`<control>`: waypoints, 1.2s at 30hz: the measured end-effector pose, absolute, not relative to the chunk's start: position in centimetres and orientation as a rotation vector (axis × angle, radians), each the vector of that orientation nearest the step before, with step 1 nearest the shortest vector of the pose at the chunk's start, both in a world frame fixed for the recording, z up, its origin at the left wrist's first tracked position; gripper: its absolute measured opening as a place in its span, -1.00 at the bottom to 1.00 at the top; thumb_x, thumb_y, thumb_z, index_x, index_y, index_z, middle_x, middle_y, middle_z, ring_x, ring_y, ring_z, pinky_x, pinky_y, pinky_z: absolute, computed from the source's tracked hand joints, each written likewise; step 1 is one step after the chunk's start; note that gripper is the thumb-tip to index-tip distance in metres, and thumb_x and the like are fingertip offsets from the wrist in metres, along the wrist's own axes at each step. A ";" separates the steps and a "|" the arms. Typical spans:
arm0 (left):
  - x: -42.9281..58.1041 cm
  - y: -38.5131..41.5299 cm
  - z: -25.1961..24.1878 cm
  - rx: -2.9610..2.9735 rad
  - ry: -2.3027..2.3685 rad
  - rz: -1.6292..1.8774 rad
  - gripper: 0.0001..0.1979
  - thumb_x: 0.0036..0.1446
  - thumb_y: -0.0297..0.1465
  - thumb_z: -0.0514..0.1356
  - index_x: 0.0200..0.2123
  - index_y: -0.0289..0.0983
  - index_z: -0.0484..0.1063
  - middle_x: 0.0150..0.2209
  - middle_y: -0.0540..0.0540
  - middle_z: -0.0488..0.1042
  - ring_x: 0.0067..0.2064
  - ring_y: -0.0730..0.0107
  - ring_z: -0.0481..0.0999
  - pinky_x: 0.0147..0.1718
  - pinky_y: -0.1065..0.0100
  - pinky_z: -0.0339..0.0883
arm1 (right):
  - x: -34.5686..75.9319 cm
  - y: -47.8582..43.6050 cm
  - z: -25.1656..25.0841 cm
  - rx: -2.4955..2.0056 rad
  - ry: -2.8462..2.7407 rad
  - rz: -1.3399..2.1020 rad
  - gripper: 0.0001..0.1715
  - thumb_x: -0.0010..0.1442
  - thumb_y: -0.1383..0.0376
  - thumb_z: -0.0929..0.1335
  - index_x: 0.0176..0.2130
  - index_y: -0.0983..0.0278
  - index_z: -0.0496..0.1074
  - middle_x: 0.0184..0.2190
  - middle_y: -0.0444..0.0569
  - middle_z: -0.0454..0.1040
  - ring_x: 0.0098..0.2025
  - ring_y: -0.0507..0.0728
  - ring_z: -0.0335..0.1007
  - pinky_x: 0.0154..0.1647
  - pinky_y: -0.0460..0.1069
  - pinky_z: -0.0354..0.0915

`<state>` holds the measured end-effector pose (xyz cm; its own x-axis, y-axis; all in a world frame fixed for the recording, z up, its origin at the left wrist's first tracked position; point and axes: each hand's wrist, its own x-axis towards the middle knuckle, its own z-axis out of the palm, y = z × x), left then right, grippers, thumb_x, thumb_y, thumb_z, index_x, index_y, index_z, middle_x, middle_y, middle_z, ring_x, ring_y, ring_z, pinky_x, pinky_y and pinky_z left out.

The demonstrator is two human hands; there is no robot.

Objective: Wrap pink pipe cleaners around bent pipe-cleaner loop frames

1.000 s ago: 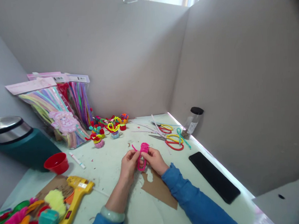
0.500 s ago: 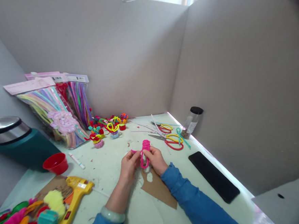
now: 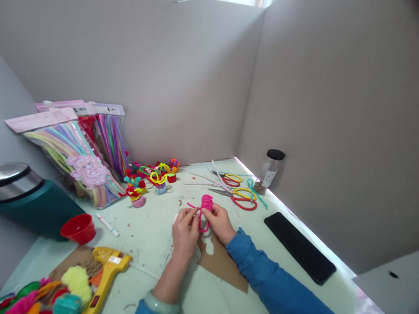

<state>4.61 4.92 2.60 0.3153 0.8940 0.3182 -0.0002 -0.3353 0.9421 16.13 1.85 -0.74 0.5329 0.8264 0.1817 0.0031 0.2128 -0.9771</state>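
A bright pink pipe cleaner piece (image 3: 207, 202), tightly wound at its upper end with a loop below, is held between my hands above the table. My left hand (image 3: 185, 228) pinches it from the left, and a loose pink end pokes out past those fingers. From the right, my right hand (image 3: 219, 223) is closed on the wound part with thumb and fingers. Below my hands lies a piece of brown cardboard (image 3: 222, 266) with a pale patch on it. Parts of the loop are hidden behind my fingers.
On the left are a yellow glue gun (image 3: 108, 279), a red cup (image 3: 78, 229), a white marker (image 3: 107, 225) and a teal bottle (image 3: 37, 207). Scissors (image 3: 243, 200), a clear jar (image 3: 268, 172) and a black phone (image 3: 300, 247) sit right. Bagged pipe cleaners (image 3: 73, 157) lean behind.
My left hand has shifted slightly right and turned over the pink piece. The wound part has moved a little right, and the loose end now points up and left.
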 end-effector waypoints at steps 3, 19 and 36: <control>4.6 4.9 2.6 1.567 0.834 1.174 -0.76 -0.11 -0.41 0.24 -0.28 -0.17 0.55 -0.32 -0.13 0.44 -0.26 0.28 0.41 -0.30 0.39 0.25 | 16.0 1.8 -0.6 -1.211 -0.814 0.696 -0.74 0.00 0.17 0.36 -0.41 0.35 0.40 -0.50 -0.10 0.43 -0.48 0.03 0.26 -0.42 -0.07 0.23; 4.8 6.2 0.9 1.242 0.826 0.922 -0.63 -0.14 -0.28 0.27 -0.23 -0.35 0.52 -0.56 -0.05 0.45 -0.55 0.48 0.37 -0.52 0.44 0.25 | 15.9 1.2 0.0 -1.155 -0.867 0.854 -0.70 0.08 0.10 0.32 -0.41 0.31 0.34 -0.66 -0.22 0.28 -0.66 -0.05 0.09 -0.64 -0.12 0.06; 4.6 6.0 1.5 0.997 0.763 0.832 -0.67 -0.14 -0.24 0.29 -0.39 -0.41 0.47 -0.70 0.05 0.30 -0.65 0.58 0.24 -0.63 0.50 0.08 | 15.5 1.1 0.2 -1.258 -0.988 0.764 -0.73 0.09 0.14 0.31 -0.47 0.27 0.26 -0.70 -0.25 0.22 -0.66 -0.04 0.10 -0.62 -0.13 0.07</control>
